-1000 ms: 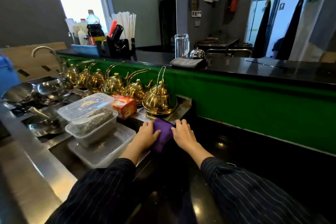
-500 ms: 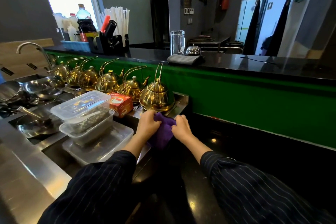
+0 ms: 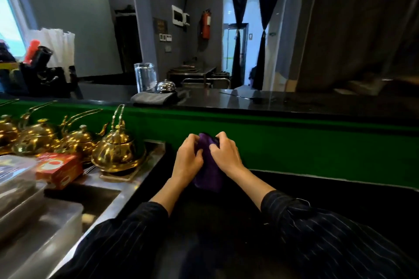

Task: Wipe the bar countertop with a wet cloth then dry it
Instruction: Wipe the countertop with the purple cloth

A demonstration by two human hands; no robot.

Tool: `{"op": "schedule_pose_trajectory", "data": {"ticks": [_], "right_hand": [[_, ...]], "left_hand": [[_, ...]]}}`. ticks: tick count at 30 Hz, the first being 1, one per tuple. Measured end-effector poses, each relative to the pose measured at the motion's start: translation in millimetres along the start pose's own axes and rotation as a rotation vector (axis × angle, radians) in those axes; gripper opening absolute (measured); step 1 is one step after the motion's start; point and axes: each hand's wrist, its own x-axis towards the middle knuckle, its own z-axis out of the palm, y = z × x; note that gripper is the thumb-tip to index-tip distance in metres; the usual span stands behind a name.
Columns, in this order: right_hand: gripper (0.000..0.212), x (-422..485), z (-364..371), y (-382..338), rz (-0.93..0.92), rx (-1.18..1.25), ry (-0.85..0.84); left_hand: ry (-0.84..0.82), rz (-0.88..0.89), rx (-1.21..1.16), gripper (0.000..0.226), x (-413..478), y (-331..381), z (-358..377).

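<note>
the fingers [image 3: 196, 144] of the left hand [image 3: 188, 158] were curled tight into a purple cloth [image 3: 207, 174], and those of the right hand [image 3: 226, 154] gripped the same cloth from the other side, so both hands held it bunched between them. the cloth sat at the far edge of the dark bench [image 3: 340, 190], against the green panel [image 3: 294, 142] that rose behind it, its lower end hanging toward the bench surface. both sleeves were dark with thin stripes. just left of the left hand, a steel tray [image 3: 145, 172] carried a row of brass teapots [image 3: 118, 149], with a red box [image 3: 59, 169] near its front. above the panel, the upper bench [image 3: 249, 99] held a folded grey cloth [image 3: 154, 98], a call bell [image 3: 166, 86] and a clear glass [image 3: 145, 76].
</note>
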Motion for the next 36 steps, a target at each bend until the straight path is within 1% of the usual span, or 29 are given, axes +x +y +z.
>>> {"op": "schedule_pose_trajectory", "data": {"ticks": [2, 7, 10, 12, 15, 18, 21, 24, 26, 28, 30, 32, 33, 36], "right_hand": [[0.034, 4.7, -34.1, 17.7, -0.022, -0.067, 0.078], [0.018, 23.3, -126.7, 57.6, -0.13, -0.291, 0.284], [0.017, 36.6, -174.7, 74.3, -0.175, -0.356, 0.381], [0.015, 46.2, -200.8, 84.3, -0.177, -0.378, 0.416], [0.015, 63.6, -235.1, 97.2, -0.153, -0.418, 0.455], [0.017, 85.5, -265.2, 110.8, -0.104, -0.528, 0.504], [0.02, 112.4, -285.9, 123.6, -0.013, -0.636, 0.57], [0.021, 142.2, -290.9, 132.4, 0.092, -0.694, 0.64], [0.02, 160.7, -283.7, 141.8, 0.135, -0.686, 0.616], [0.019, 174.9, -269.3, 154.5, 0.191, -0.665, 0.507], [0.019, 184.0, -258.7, 162.5, 0.258, -0.675, 0.368], [0.022, 188.3, -255.9, 163.2, 0.286, -0.701, 0.301], [0.024, 188.7, -256.4, 162.6, 0.277, -0.701, 0.306], [0.037, 184.4, -256.7, 154.5, 0.167, -0.703, 0.408]], "left_hand": [[-0.008, 0.059, -0.049, 0.021, 10.9, 27.2, 27.5], [-0.081, 0.196, -0.104, 0.023, 43.0, 100.0, 83.9], [-0.146, 0.239, -0.136, 0.023, 59.1, 134.9, 109.5], [-0.177, 0.281, -0.116, 0.025, 70.1, 153.1, 123.1], [-0.246, 0.321, -0.019, 0.028, 90.2, 171.3, 140.6], [-0.355, 0.391, 0.181, 0.029, 114.2, 176.3, 156.5], [-0.436, 0.497, 0.403, 0.042, 140.4, 167.0, 172.7], [-0.456, 0.502, 0.482, 0.047, 147.2, 148.8, 189.5], [-0.394, 0.494, 0.498, 0.048, 139.5, 137.6, 199.9], [-0.34, 0.477, 0.48, 0.047, 134.9, 133.0, 205.9], [-0.325, 0.476, 0.48, 0.047, 136.1, 132.4, 207.2], [-0.336, 0.475, 0.492, 0.047, 137.8, 134.3, 206.3], [-0.35, 0.466, 0.492, 0.047, 137.8, 135.8, 205.6], [-0.392, 0.416, 0.454, 0.047, 141.2, 142.6, 200.3]]}}
